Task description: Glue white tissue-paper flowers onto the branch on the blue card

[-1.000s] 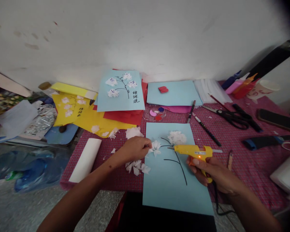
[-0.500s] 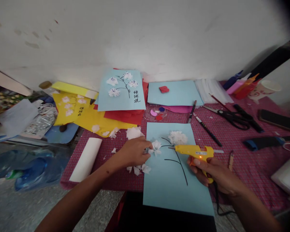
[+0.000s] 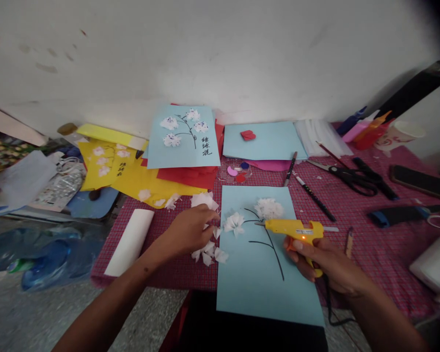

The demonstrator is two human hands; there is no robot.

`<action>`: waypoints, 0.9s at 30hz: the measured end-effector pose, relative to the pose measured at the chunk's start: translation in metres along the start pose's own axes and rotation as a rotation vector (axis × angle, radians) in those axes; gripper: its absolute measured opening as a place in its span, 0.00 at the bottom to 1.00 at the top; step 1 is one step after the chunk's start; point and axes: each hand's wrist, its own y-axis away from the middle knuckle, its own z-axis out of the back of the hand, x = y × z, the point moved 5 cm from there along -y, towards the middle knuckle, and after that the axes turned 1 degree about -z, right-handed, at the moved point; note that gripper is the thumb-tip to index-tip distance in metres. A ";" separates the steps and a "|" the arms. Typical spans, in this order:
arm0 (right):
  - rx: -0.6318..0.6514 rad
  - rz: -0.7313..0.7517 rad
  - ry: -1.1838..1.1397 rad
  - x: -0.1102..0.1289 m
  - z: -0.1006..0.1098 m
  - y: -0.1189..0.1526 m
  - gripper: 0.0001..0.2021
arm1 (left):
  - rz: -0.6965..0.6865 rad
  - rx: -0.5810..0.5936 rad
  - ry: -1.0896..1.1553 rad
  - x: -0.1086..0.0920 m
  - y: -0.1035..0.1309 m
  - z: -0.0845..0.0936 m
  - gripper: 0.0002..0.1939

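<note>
My right hand (image 3: 317, 261) grips a yellow hot glue gun (image 3: 295, 227), its small orange light lit. The nozzle points left over a light blue sheet (image 3: 256, 298) with a drawn black stem and branches. A full white paper flower (image 3: 269, 209) sits at the top branch. At the tip of a left branch is a smaller white paper flower (image 3: 234, 223). My left hand (image 3: 194, 226) is just off the sheet's left edge, over loose white paper petals (image 3: 207, 253). Its thumb and forefinger are apart, with white paper behind them; the other fingers are partly hidden.
A finished flower picture (image 3: 183, 151) lies on red and yellow paper at the back. A white paper roll (image 3: 130, 242) rests at left. Scissors (image 3: 346, 176), a black pen (image 3: 315, 198) and glue bottles (image 3: 370, 132) are at right. The gun's cord (image 3: 330, 308) trails off the front.
My left hand has drawn back left from the smaller white flower, leaving it on the sheet, to the loose petals. My right hand and the glue gun have hardly moved.
</note>
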 end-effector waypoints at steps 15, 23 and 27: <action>-0.020 -0.008 0.005 0.001 0.000 -0.001 0.17 | -0.178 0.095 -0.094 -0.004 0.003 -0.014 0.08; -0.027 -0.005 0.031 0.006 -0.002 0.001 0.18 | -0.135 0.037 -0.017 -0.007 0.007 -0.008 0.10; -0.025 -0.001 0.010 0.005 -0.002 -0.001 0.16 | -0.119 -0.022 0.077 -0.012 0.012 -0.004 0.08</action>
